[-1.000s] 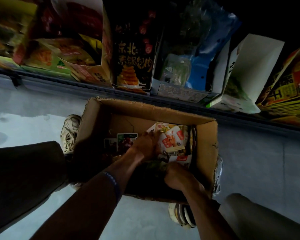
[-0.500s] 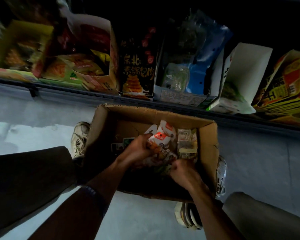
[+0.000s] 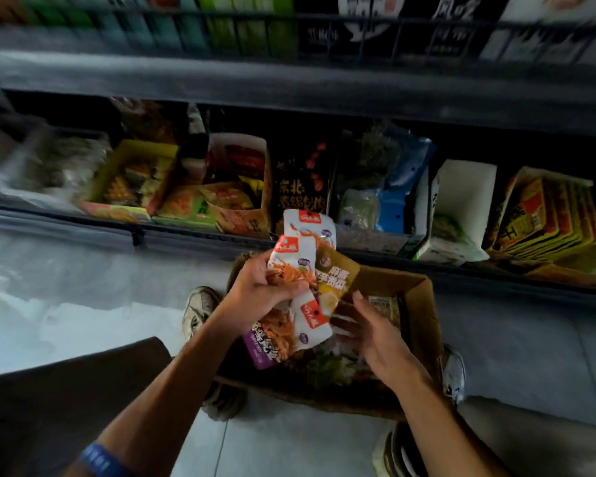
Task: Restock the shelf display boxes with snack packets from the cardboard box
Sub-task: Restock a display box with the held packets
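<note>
The left hand point(image 3: 255, 297) grips a bunch of snack packets point(image 3: 296, 290), fingers curled round their middle, and holds them up above the cardboard box point(image 3: 424, 318). Most are white with orange print; a yellow-brown one sits behind them. The right hand point(image 3: 375, 335) hovers just beside the bunch over the box, fingers loosely spread and holding nothing. More packets lie in the bottom of the box, in shadow. The box sits on the pale floor point(image 3: 83, 304) between the person's shoes point(image 3: 197, 311), close against the low shelf point(image 3: 83, 222). On that shelf stand open display boxes: a yellow one point(image 3: 135, 180), a white and red one point(image 3: 241, 187), a black packet point(image 3: 300, 191), blue bags point(image 3: 393, 187), a white box point(image 3: 461, 208) and a stack of yellow packs point(image 3: 547, 222). An upper shelf point(image 3: 289, 80) juts out above them, blurred.
</note>
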Demonstrator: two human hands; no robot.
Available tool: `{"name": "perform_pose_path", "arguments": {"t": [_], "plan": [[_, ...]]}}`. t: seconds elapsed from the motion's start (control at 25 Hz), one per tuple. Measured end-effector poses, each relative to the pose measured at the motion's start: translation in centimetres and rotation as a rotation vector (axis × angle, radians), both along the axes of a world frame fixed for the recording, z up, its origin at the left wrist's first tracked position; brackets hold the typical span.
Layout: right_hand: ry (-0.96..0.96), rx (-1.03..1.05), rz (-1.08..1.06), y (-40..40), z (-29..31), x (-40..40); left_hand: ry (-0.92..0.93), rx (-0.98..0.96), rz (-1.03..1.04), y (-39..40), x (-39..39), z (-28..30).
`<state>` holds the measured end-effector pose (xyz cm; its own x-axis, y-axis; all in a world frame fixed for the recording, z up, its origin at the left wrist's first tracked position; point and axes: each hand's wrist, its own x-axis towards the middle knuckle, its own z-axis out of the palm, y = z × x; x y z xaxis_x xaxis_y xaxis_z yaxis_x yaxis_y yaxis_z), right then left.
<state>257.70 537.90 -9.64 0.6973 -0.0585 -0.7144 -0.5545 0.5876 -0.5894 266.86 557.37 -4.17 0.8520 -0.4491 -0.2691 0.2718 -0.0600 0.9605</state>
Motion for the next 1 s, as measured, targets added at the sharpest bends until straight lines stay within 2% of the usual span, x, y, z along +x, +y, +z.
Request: {"name": "perform_pose_path", "arguments": {"t": [0.12, 0.24, 0.36, 0.44, 0.52, 0.64, 0.72, 0.8, 0.88, 1.0], "plan": [[-0.17, 0.011, -0.092, 1.6, 1.9, 0.4, 0.075, -0.21, 0.193, 0.3, -0.4, 2.4], [-0.148, 0.06, -0.192, 2.1, 2.7, -0.1, 0.187, -0.372, 0.327, 0.1, -0.8, 4.2], [-0.229, 0.171, -0.158, 2.5, 4.0, 0.0, 0.254, -0.409, 0.303, -0.7, -1.6, 5.5], [-0.338, 0.194, -0.23, 2.0, 5.8, 0.7, 0.255, -0.4, 0.329, -0.8, -1.9, 6.0], [-0.341, 0.236, -0.336, 0.4, 8.9, 0.9, 0.264, -0.407, 0.416, -0.2, -1.7, 6.9], [-0.311, 0.159, -0.345, -2.4, 12.8, -0.6, 0.308, -0.407, 0.5, 0.6, -1.3, 8.2], [-0.344, 0.144, -0.164, -1.9, 14.6, -1.3, 0.327, -0.412, 0.521, -0.2, -1.7, 9.4], [-0.372, 0.019, -0.011, 0.4, 15.3, -1.8, 0.334, -0.427, 0.549, -1.7, -2.5, 10.5], [-0.371, -0.122, -0.066, 2.1, 15.8, -2.2, 0.319, -0.44, 0.522, -2.9, -3.3, 11.4], [-0.476, -0.226, -0.167, 1.8, 16.8, -2.3, 0.285, -0.454, 0.418, -3.4, -4.1, 12.4]]}}
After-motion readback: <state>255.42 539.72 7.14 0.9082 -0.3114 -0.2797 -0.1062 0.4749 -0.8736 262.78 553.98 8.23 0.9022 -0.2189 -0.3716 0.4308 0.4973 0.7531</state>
